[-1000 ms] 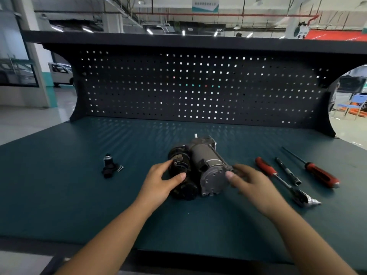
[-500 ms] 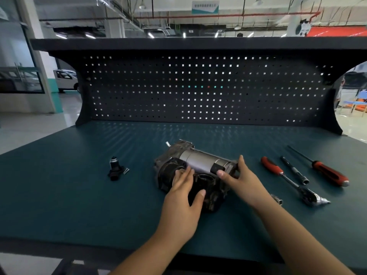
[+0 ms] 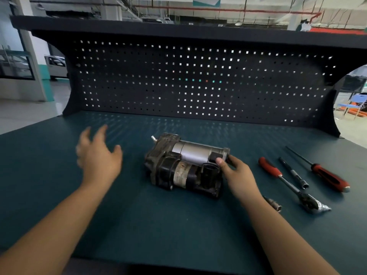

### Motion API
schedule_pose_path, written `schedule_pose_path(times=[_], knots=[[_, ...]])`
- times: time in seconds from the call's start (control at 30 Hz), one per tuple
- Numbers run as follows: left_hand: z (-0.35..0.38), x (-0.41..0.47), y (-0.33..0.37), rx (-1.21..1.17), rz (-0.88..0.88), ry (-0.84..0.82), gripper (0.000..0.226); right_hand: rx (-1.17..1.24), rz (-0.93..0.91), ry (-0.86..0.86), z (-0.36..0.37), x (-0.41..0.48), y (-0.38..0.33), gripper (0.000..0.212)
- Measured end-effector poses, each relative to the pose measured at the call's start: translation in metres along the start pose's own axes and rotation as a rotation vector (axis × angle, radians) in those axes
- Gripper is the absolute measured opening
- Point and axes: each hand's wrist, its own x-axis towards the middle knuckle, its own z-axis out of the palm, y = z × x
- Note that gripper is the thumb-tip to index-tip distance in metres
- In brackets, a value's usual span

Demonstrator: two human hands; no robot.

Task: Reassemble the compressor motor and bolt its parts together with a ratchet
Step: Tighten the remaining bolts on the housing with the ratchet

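Fingers (image 3: 235, 160) of right hand (image 3: 238, 175) grip compressor motor (image 3: 184, 167) end; left hand (image 3: 99, 155) apart.

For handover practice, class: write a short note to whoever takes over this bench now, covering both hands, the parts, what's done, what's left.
Left hand: open, raised over the bench, holds nothing.
Right hand: grips the right end of the compressor motor, which lies mid-bench.
Ratchet, extension bar, screwdriver and loose socket lie to its right, untouched.
Done: motor sits as one unit.
Left: bolting with the ratchet; whether any bolts are in cannot be seen.
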Motion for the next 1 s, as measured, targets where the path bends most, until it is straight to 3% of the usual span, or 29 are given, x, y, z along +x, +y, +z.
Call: schedule_pose_path(times=[0.07,0.13,0.23,0.37,0.57,0.73,0.83,0.9,1.0], knots=[[0.001,0.025,-0.026,0.121,-0.209,-0.106,0.063,-0.009,-0.011,0.007,-0.001,-0.001,-0.001,0.038],[0.004,0.034,-0.046,0.104,-0.281,-0.198,0.055,-0.016,-0.013,0.006,-0.004,-0.001,0.0,0.04],[0.005,0.035,-0.06,0.065,-0.18,-0.181,0.034,-0.026,-0.007,-0.022,-0.006,-0.002,0.002,0.046],[0.005,0.036,-0.061,0.119,-0.081,-0.239,0.041,-0.023,0.019,-0.035,-0.006,-0.005,0.0,0.049],[-0.006,0.035,-0.061,0.249,0.009,-0.221,0.019,0.006,0.054,-0.025,-0.011,-0.008,0.002,0.053],[-0.03,0.027,-0.03,0.096,0.123,-0.056,0.02,0.06,0.018,0.176,-0.013,-0.008,-0.005,0.029],[-0.034,0.008,0.01,-0.13,0.142,-0.067,0.01,0.17,-0.001,0.27,-0.016,-0.016,-0.015,0.007],[-0.03,-0.009,0.039,-0.307,0.12,-0.153,0.012,0.259,0.014,0.158,-0.018,-0.026,-0.028,0.012],[-0.013,-0.035,0.076,-0.512,0.079,-0.244,0.013,0.373,0.103,-0.28,-0.025,-0.042,-0.056,0.017]])
